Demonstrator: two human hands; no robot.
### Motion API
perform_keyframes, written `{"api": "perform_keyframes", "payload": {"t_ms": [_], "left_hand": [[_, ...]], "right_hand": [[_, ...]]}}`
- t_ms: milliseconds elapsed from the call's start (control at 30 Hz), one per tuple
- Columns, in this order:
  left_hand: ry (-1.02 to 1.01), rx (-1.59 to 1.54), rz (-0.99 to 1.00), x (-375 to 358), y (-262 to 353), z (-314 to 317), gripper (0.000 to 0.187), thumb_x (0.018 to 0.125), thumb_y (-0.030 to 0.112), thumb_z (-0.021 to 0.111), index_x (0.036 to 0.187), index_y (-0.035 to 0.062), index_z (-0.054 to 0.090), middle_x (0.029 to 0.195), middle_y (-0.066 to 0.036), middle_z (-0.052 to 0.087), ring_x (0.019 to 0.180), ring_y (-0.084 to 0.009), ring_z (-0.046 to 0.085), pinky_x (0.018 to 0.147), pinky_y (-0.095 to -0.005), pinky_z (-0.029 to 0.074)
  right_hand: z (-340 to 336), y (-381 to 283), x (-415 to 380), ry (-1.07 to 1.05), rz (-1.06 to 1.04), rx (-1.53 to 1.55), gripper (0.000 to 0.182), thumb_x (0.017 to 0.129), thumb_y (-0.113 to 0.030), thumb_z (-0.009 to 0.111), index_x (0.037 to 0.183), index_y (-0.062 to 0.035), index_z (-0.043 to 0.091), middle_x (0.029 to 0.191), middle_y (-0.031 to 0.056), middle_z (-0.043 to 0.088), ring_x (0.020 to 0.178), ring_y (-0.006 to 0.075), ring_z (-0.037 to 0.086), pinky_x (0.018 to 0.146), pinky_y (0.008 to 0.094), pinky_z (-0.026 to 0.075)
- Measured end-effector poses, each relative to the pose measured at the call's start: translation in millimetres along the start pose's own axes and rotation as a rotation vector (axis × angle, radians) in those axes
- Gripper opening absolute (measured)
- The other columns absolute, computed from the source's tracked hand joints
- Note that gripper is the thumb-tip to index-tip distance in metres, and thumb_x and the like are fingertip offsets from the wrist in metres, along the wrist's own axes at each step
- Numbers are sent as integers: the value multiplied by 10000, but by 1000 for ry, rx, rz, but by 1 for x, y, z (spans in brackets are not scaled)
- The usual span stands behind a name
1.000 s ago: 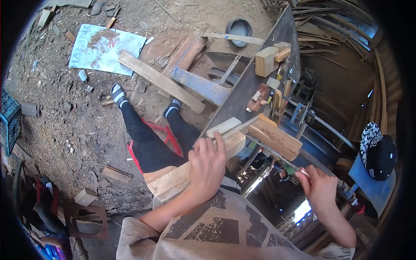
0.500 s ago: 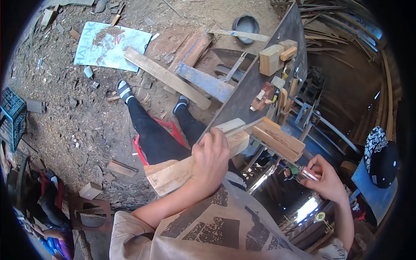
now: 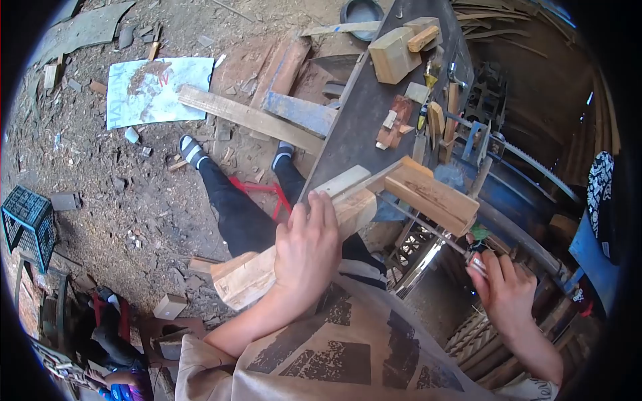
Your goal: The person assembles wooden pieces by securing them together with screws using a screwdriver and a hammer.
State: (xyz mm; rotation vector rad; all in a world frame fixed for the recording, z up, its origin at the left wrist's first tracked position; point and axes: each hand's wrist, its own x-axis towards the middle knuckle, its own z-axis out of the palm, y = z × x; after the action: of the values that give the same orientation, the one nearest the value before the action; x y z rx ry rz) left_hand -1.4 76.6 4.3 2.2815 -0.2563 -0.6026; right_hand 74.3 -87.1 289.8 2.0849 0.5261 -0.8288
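Observation:
A long pale piece of wood [image 3: 251,274] lies slantwise across my lap to the bench edge. My left hand [image 3: 307,250] is wrapped over it near its middle. My right hand [image 3: 498,281] is closed round the red and silver handle [image 3: 477,262] of a thin metal rod tool [image 3: 428,227]. That rod runs up beneath a brown wooden block [image 3: 431,198] towards the far end of the pale wood. A green piece [image 3: 479,232] shows beside the handle. The rod's tip is hidden by the wood.
The dark bench top [image 3: 364,120] holds thick wood blocks [image 3: 394,57], a reddish wooden tool [image 3: 397,120] and a yellow-black tool [image 3: 423,113]. Right of it is a toothed blade [image 3: 535,164]. A plank [image 3: 251,119], a printed sheet [image 3: 157,90] and a crate [image 3: 30,224] are on the ground. Another person [image 3: 114,341] sits lower left.
The view has shifted and turned a little. My right hand has moved lower with the handle, and more of the rod shows. My left hand still holds the pale wood.

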Motion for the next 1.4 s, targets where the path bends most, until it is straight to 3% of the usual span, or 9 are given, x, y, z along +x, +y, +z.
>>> {"api": "perform_keyframes", "payload": {"t_ms": [233, 333, 567, 667, 767, 867, 900, 1067, 1400], "left_hand": [[-53, 40, -13, -3, 0, -2, 850, 713, 262, 821, 1473, -27, 573, 1440, -125, 644, 1054, -242, 647, 704, -351, 535], [-47, 29, -11, -4, 1, -1, 902, 677, 258, 833, 1492, -20, 564, 1459, -125, 634, 1045, -244, 642, 696, -350, 529], [-38, -36, -25, 1, 0, -1, 910, 648, 224, 838, 1482, -24, 572, 1435, -128, 640, 1041, -262, 646, 724, -375, 550], [6, -67, -47, -4, 3, -3, 864, 663, 229, 840, 1451, -27, 593, 1391, -126, 661, 1052, -278, 656, 760, -388, 568], [20, -66, -37, -2, 8, -8, 828, 680, 243, 847, 1427, -26, 611, 1370, -127, 673, 1064, -283, 666, 792, -394, 581], [47, -63, -1, -2, 10, -8, 748, 702, 256, 850, 1369, -16, 646, 1283, -130, 709, 1034, -297, 691, 794, -414, 599], [51, -68, 16, -1, 11, -10, 714, 707, 247, 846, 1341, -18, 655, 1251, -128, 717, 1012, -298, 699, 769, -418, 604], [132, -32, 71, -7, 15, -6, 643, 713, 250, 849, 1284, 11, 674, 1117, -112, 736, 973, -320, 712, 753, -434, 619], [-15, -86, 1, -14, 19, -5, 799, 807, 456, 873, 1423, 34, 589, 1262, -188, 676, 1162, -399, 688, 928, -483, 588]], "right_hand": [[-20, -5, 22, -183, 220, 431, 246, 983, -307, 769, 995, -68, 711, 788, 133, 706, 609, 337, 665, 551, 390, 470], [-14, 7, 20, -371, 305, 596, 279, 1019, -321, 737, 981, -44, 736, 713, 98, 692, 559, 272, 634, 535, 358, 453], [13, 50, 45, -1167, 836, 1342, 641, 1119, -589, 478, 1074, -33, 793, 638, -7, 580, 435, 45, 433, 388, 238, 311], [9, 59, 49, -1074, 762, 1368, 560, 1096, -564, 559, 1141, -34, 735, 672, -2, 595, 494, 45, 484, 437, 243, 363], [1, 58, 37, -757, 448, 1179, 488, 1046, -516, 667, 1153, -41, 700, 722, 56, 661, 608, 146, 641, 554, 323, 487], [-12, 52, 20, -415, 197, 1016, 450, 983, -467, 747, 1121, -42, 687, 806, 134, 721, 785, 300, 741, 715, 430, 551], [-11, 53, 15, -432, 178, 1008, 440, 965, -440, 751, 1106, -30, 677, 889, 198, 749, 878, 407, 746, 792, 490, 559], [1, 45, -7, -166, 147, 938, 464, 948, -456, 758, 1163, -54, 672, 964, 213, 752, 919, 412, 736, 812, 480, 558], [22, 24, -48, 401, 250, 993, 414, 945, -361, 778, 1217, -74, 658, 986, 161, 723, 879, 378, 743, 766, 488, 564]]}}
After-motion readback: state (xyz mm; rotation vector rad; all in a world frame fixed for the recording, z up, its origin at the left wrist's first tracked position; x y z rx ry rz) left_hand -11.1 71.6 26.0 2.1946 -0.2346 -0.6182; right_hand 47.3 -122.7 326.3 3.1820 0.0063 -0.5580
